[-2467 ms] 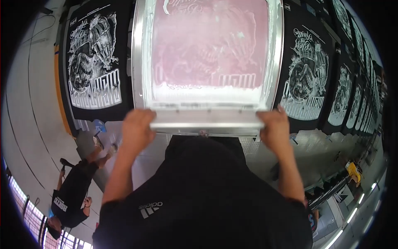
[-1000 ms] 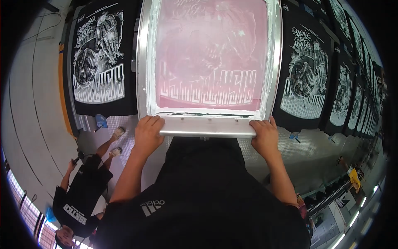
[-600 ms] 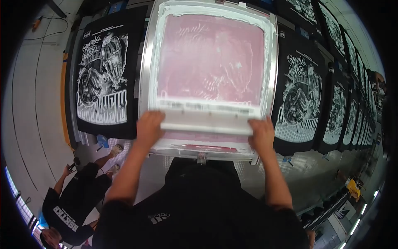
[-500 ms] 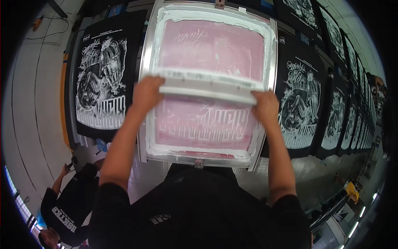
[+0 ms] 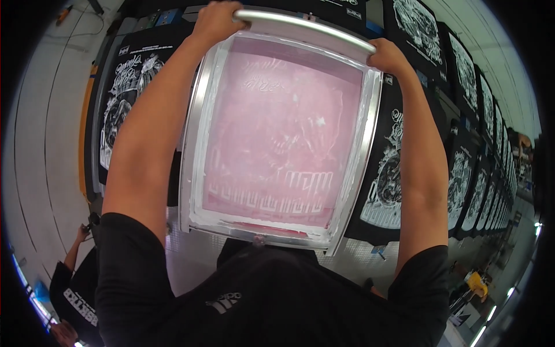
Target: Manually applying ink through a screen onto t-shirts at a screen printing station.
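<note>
"So tell me the grip first: open or closed?"

"Closed at both sides. The left hand (image 5: 218,20) is curled around the left end of a long, pale squeegee bar (image 5: 306,28); the right hand (image 5: 388,56) is curled around its other end. They're well apart, with the bar spanning the gap. I can't make out where the thumbs sit."

"And where is that bar?"

"Crosswise at the far end of a silver screen frame (image 5: 365,136), slanting a little, its right end nearer the worker (image 5: 277,295). Whether its underside touches anything, I can't tell from here."

"What's inside the frame?"

"A pink mesh (image 5: 272,127), bordered by smeared white ink (image 5: 205,162). Faint pale lettering and line shapes show on it."

"And around that?"

"Black shirts with white prints lie flat on either side: one on the left (image 5: 130,98), and a row on the right (image 5: 384,179) running off into the distance. At lower left, another person (image 5: 81,295) in black has a raised hand by something dark."
</note>
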A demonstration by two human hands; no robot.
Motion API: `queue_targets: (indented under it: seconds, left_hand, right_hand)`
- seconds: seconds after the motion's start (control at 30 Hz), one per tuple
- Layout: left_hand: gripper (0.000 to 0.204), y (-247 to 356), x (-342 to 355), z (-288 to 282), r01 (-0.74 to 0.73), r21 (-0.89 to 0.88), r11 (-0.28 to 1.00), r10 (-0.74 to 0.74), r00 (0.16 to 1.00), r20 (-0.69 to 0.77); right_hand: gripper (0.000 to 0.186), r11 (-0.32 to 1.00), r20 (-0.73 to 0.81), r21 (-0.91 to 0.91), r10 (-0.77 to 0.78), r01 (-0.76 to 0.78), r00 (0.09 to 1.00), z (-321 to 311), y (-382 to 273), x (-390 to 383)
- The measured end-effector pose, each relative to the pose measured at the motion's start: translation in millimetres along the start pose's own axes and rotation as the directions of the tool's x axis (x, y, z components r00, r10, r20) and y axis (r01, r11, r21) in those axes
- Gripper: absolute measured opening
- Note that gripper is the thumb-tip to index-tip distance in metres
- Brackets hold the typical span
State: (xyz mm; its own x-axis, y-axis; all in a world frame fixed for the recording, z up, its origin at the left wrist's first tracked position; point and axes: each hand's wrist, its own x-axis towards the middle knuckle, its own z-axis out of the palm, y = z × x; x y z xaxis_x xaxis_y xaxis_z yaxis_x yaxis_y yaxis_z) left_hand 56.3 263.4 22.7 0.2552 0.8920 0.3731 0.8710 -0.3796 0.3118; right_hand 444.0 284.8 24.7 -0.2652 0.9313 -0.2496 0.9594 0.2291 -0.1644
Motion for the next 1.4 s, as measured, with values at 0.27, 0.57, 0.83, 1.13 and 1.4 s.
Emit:
queue_targets:
  seconds: [0.27, 0.57, 0.83, 1.13, 1.4]
  left_hand:
    - [0.028, 92, -317, -52, 0.539, -0.277, 0.796, 0.07, 0.372, 0.926]
    - [0.035, 196, -523, -18, 0.956, -0.162, 0.244, -0.013, 0.171, 0.985]
    - [0.034, 196, -527, -8, 0.869, -0.412, 0.274, 0.015, 0.425, 0.905]
    - [0.039, 190, -529, 6, 0.82, -0.437, 0.37, 0.048, 0.453, 0.89]
    - [0.026, 207, -525, 5, 0.651, -0.336, 0.681, -0.107, 0.542, 0.833]
  right_hand:
    - [0.044, 0.997, -0.043, 0.014, -0.075, 0.076, 0.996, 8, 30, 26]
    - [0.043, 0.945, -0.032, 0.071, -0.317, 0.319, 0.948, 28, -43, 60]
    - [0.057, 0.968, -0.073, 0.051, -0.243, 0.247, 0.967, 65, -64, 6]
    - [0.046, 0.989, 0.081, 0.124, -0.092, 0.082, 0.992, 141, -215, -326]
    - [0.041, 0.965, -0.049, 0.185, -0.18, 0.186, 0.983, 190, -259, -466]
